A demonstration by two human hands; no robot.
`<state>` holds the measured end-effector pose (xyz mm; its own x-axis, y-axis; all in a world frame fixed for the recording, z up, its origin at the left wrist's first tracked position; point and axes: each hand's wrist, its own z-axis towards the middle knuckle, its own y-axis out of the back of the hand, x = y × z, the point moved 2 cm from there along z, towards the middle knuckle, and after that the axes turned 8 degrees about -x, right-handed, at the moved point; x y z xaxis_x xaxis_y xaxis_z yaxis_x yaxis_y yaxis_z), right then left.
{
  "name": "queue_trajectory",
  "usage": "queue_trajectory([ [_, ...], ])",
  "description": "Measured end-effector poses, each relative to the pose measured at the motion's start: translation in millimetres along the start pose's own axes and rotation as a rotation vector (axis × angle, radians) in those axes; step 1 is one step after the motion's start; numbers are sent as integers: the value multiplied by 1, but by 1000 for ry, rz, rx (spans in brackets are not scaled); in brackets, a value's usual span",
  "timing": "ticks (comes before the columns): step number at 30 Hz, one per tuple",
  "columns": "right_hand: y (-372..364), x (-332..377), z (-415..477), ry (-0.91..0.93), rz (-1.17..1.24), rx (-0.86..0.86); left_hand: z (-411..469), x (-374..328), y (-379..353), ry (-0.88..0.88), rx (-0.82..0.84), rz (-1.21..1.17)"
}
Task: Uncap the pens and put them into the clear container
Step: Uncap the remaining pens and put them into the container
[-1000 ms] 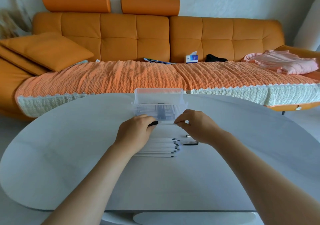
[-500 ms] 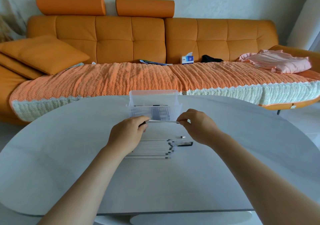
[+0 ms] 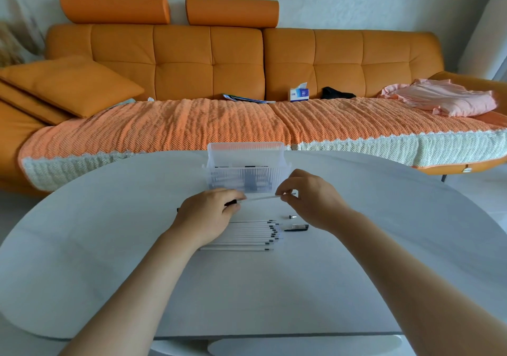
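Legible writing is found nowhere: the tissue box [image 3: 299, 94] on the sofa [image 3: 208, 61] bears blue print, too small to be read, and no marking can be made out on the pens.

A thin white pen [image 3: 260, 198] is held in the air between both hands, just in front of the near wall of the clear container [image 3: 245, 167]. Its long axis runs left to right, roughly along the table's far edge, with the right end raised slightly. Its black end is gripped by the left hand [image 3: 211, 213], whose fingers are curled round it, knuckles up. The other end is pinched between thumb and forefinger of the right hand [image 3: 310, 199], the remaining fingers being loosely bent. Both forearms reach in from the near edge.

The container stands near the middle of the far edge of the white table [image 3: 274, 287]; dark and pale pens can be seen lying inside it through the ribbed wall.

A row of pens [image 3: 247, 235] is laid side by side towards the table's centre, long axes left to right, dark tips pointing right, their left ends hidden under the left hand. Just to the right of them lie a black cap [image 3: 297, 228] and, nearer the far edge, a small dark piece [image 3: 293, 216].

A pink cloth [image 3: 444, 100] is heaped at the sofa's right end.
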<state>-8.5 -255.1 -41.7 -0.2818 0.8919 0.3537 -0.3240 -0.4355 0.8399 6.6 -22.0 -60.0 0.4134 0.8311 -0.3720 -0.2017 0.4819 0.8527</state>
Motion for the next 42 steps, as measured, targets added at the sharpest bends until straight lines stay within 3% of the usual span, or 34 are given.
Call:
queue_trajectory([
  [12,-16,34,-2,-137,489,78,-3,-17,-6,-47,52,-88],
  [17,-18,28,-2,-160,247,29,-4,-17,-3,-35,26,-91],
  [21,-15,30,-5,-76,155,37,-5,-21,-3,-70,8,-75],
  [30,-11,36,-7,-3,126,57,-5,-29,-1,-145,-124,-62],
  [36,-11,32,-6,-149,224,128,-4,-33,-5,-243,-218,-25],
  [42,-4,28,-4,-321,544,212,-3,-41,-5,-348,-309,19],
])
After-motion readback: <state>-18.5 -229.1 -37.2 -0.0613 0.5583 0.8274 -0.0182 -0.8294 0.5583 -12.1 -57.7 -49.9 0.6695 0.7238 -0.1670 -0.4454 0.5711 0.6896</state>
